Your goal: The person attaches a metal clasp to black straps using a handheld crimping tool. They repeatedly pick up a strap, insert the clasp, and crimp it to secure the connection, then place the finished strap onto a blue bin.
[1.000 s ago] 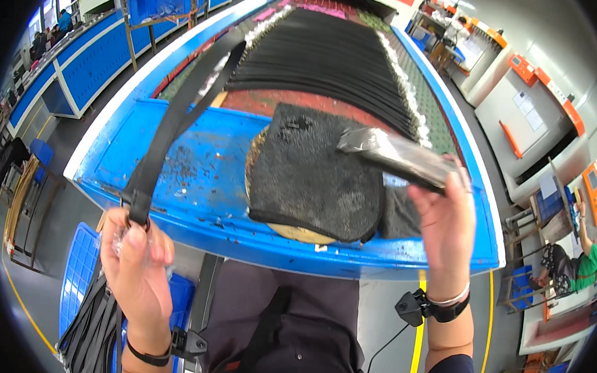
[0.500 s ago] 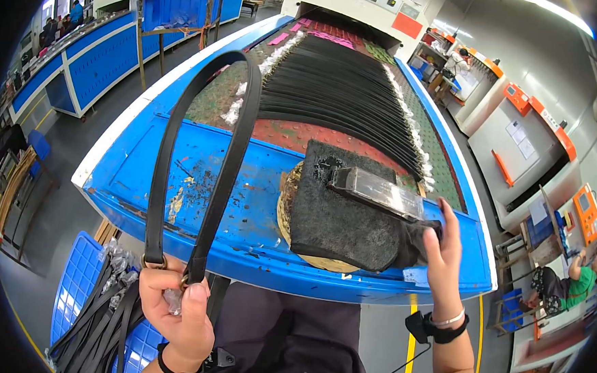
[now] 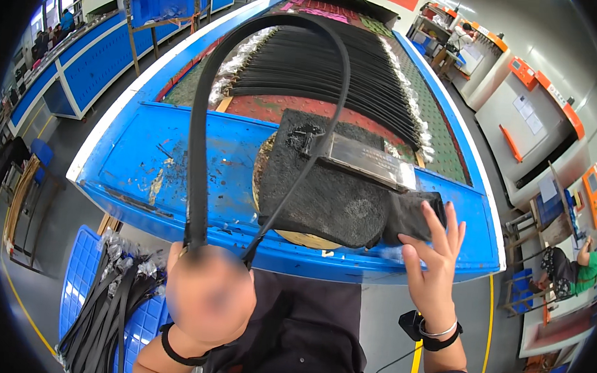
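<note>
My left hand (image 3: 211, 297), blurred, is closed round both ends of a black strap (image 3: 199, 146). The strap rises in a tall loop in front of the blue machine bed. My right hand (image 3: 433, 270) has its fingers stretched out beside a dark cloth-like block (image 3: 413, 214); whether the fingertips touch it I cannot tell. That block lies at the right end of a black fuzzy pad (image 3: 324, 208). On the pad sits a narrow metal-and-clear box (image 3: 365, 162). A round, yellowish base (image 3: 309, 240) shows beneath the pad.
Many black straps (image 3: 319, 65) lie in rows on the conveyor belt, their ends wrapped in clear plastic. The blue bed (image 3: 230, 189) has raised edges. More straps (image 3: 103, 304) fill a blue basket (image 3: 77, 289) at lower left. A person in green (image 3: 587, 272) sits far right.
My left hand has moved right with the strap, and the loop now stands wider and crosses over the pad. My right hand has shifted slightly down and left. The view has shifted a little.
</note>
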### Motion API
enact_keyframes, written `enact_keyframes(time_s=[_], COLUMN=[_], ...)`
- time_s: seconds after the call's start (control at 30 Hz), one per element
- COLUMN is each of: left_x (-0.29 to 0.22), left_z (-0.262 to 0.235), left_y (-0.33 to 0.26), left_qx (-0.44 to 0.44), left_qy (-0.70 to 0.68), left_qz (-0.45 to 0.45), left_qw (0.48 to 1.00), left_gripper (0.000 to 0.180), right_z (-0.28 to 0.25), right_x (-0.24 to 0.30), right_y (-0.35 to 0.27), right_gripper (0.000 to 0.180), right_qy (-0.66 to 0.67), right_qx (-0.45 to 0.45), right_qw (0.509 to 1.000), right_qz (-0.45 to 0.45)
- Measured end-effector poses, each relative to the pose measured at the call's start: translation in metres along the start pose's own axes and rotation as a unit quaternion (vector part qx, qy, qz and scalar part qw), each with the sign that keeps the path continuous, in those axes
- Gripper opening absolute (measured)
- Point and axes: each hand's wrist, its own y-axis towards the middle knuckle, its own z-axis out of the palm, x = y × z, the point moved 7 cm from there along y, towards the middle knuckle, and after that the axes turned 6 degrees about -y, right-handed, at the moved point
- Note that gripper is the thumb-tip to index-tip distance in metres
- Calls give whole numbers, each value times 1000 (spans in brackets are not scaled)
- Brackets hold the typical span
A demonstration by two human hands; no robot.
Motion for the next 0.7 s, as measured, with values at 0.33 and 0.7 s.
enact_keyframes(time_s=[0.33,0.7], left_x=[-29,-41], left_z=[47,57], left_y=[1,-4], left_qx=[73,138], left_qy=[-21,-50], left_qz=[76,110], left_qw=[994,983], left_gripper=[37,39], right_z=[-42,-36], right_x=[63,75], right_y=[-38,-32], right_gripper=[36,34], right_qy=[108,23], right_qx=[-145,-120], right_qw=[956,947], right_qz=[-231,-296])
